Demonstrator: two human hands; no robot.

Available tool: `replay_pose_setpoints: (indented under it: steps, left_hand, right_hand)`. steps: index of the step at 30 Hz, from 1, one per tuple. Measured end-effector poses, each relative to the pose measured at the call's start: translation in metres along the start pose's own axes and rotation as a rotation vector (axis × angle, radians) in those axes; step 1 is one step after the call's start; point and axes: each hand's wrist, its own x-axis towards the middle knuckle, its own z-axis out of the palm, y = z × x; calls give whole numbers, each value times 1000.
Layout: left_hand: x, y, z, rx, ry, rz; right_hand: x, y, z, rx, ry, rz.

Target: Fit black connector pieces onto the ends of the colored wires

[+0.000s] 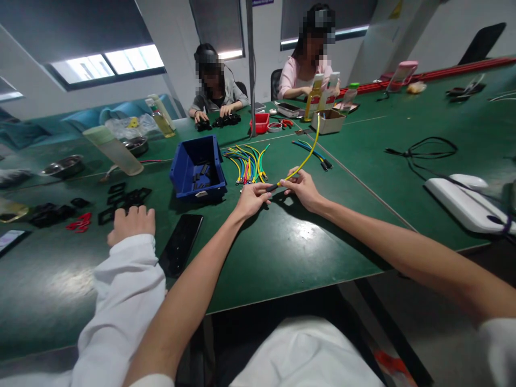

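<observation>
A yellow wire [310,156] arcs up and away from my two hands, which are close together above the green table [306,255]. On its near end is a black sleeve [273,187], pinched between the thumb and fingers of my left hand [252,200]. My right hand [304,190] grips the yellow wire just beside that sleeve. Beyond my left hand lies a bundle of coloured wires [252,161] with metal ends. Farther right are a few wires with black ends [316,155]. A blue bin [197,166] left of the bundle holds several small black pieces.
A black phone [181,242] lies left of my left forearm. Alongside, a neighbour's hand [135,223] rests near black frames [124,196] and red clips [80,222]. Two people sit across the table. A white device [463,204] with a cable is at right.
</observation>
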Motion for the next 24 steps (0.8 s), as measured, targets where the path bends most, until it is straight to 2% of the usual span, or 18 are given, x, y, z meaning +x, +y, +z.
replay_pose_setpoints:
  steps: [11, 24]
  left_hand:
    - [1, -7, 0, 1, -10, 36]
    - [0, 0, -3, -21, -49, 13]
  right_hand:
    - [1, 3, -2, -16, 10, -3]
    - [1, 0, -2, 31, -12, 30]
